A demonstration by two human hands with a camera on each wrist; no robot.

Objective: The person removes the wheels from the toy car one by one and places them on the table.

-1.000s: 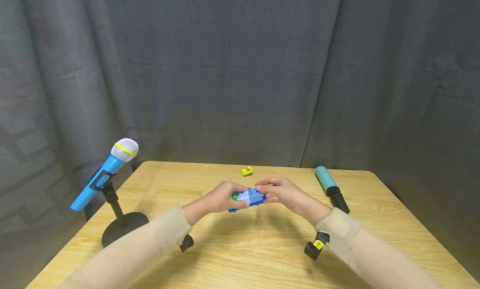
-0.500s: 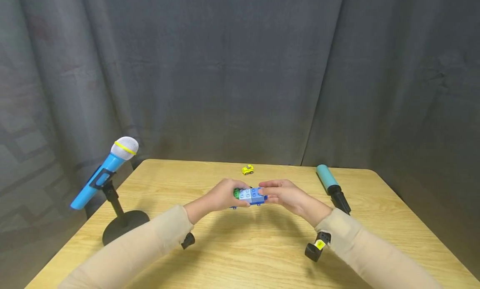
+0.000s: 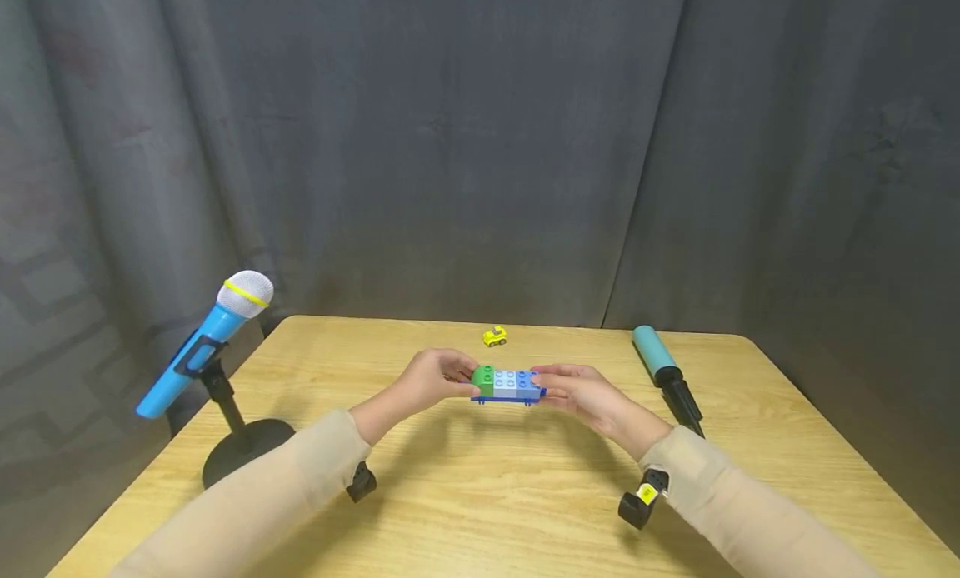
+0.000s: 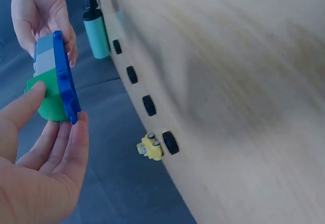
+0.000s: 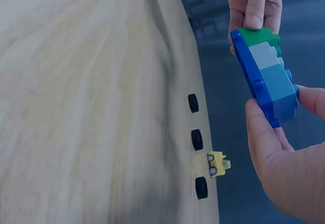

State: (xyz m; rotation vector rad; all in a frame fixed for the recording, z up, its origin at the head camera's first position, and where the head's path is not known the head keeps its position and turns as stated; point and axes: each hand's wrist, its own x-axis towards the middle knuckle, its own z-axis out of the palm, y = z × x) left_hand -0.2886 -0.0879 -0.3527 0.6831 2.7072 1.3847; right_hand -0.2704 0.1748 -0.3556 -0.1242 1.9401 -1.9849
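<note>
A brick assembly (image 3: pixel 507 386) has a dark blue base plate with a green, a light blue and a mid blue brick in a row on top. It is level, studs up, just above the table (image 3: pixel 480 495). My left hand (image 3: pixel 459 378) pinches its green end and my right hand (image 3: pixel 553 388) pinches its blue end. In the left wrist view the assembly (image 4: pixel 53 79) shows edge-on between my left hand (image 4: pixel 48 132) and my right hand (image 4: pixel 43 16). In the right wrist view the assembly (image 5: pixel 264 76) sits between my right hand (image 5: pixel 277 132) and my left hand (image 5: pixel 252 8).
A blue toy microphone (image 3: pixel 206 341) leans on a black stand at the table's left edge. A small yellow toy car (image 3: pixel 494 336) sits near the far edge, beside several small black round pieces (image 4: pixel 149 104). A teal and black cylinder (image 3: pixel 663 374) lies at the right.
The assembly was tilted and partly covered by my fingers. It is now level with its studs up, a little farther right, and both hands have slid out to its ends.
</note>
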